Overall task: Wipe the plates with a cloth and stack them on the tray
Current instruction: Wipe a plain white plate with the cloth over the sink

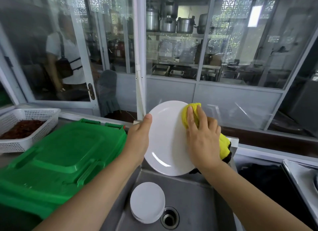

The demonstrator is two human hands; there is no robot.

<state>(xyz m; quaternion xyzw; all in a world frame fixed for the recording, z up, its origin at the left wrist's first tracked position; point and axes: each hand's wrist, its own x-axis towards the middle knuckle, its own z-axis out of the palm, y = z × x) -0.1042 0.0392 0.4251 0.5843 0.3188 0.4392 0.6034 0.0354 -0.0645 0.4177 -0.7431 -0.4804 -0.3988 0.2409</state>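
A large white plate [165, 137] is held tilted above the steel sink [194, 193]. My left hand [139, 137] grips its left rim, thumb on the front face. My right hand [201, 136] presses a yellow cloth [186, 112] against the plate's right side; more of the cloth [224, 147] hangs behind the hand. A stack of smaller white plates [147, 202] lies in the sink basin beside the drain [169, 218]. No tray for stacking can be made out for certain.
A green plastic bin lid [56, 155] lies at the left. Behind it stands a white perforated basket [34, 113] of dark red bits. A steel tray edge [301, 179] shows at the right. Glass partitions and a person's reflection stand ahead.
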